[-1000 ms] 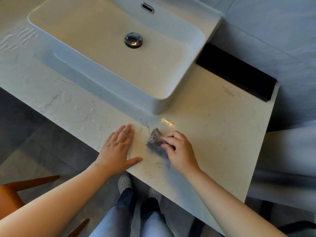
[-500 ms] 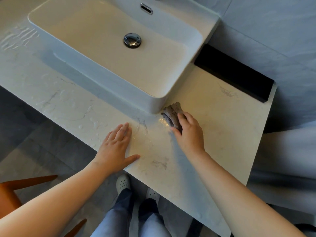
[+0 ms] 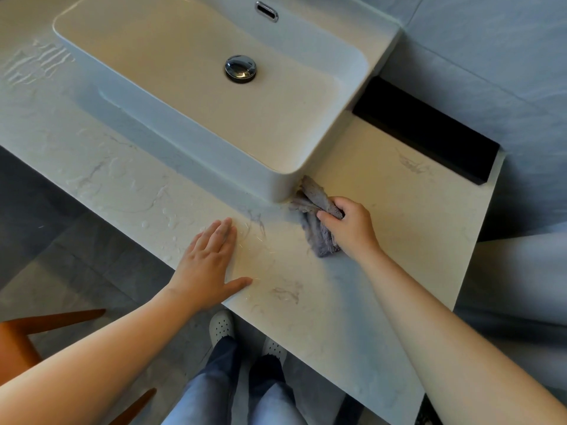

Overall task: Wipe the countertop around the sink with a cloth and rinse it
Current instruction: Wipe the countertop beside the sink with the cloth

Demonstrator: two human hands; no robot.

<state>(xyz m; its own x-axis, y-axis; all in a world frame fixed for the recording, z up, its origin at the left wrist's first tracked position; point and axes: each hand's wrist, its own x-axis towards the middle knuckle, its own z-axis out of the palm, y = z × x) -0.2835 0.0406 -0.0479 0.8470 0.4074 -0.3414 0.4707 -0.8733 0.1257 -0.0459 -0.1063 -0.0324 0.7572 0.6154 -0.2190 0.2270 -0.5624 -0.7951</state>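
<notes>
A white rectangular sink [image 3: 310,176] stands on the pale marble countertop [image 3: 399,210]. My right hand [image 3: 349,228] grips a crumpled grey cloth [image 3: 316,231] on the counter; the cloth's far end touches the sink's near right corner. My left hand [image 3: 211,259] lies flat on the countertop near its front edge, fingers straight and thumb spread, left of the cloth. Water streaks and droplets [image 3: 165,216] shine on the counter left of my left hand.
A chrome drain plug [image 3: 240,68] sits in the basin, with an overflow slot [image 3: 267,11] behind it. A black block [image 3: 429,133] lies along the back wall right of the sink. An orange chair [image 3: 18,342] stands at lower left. My shoes [image 3: 221,328] show below the counter edge.
My right hand has pushed the cloth away from me, from the front of the counter up to the sink's corner. The cloth now trails longer beneath the hand. My left hand has stayed put.
</notes>
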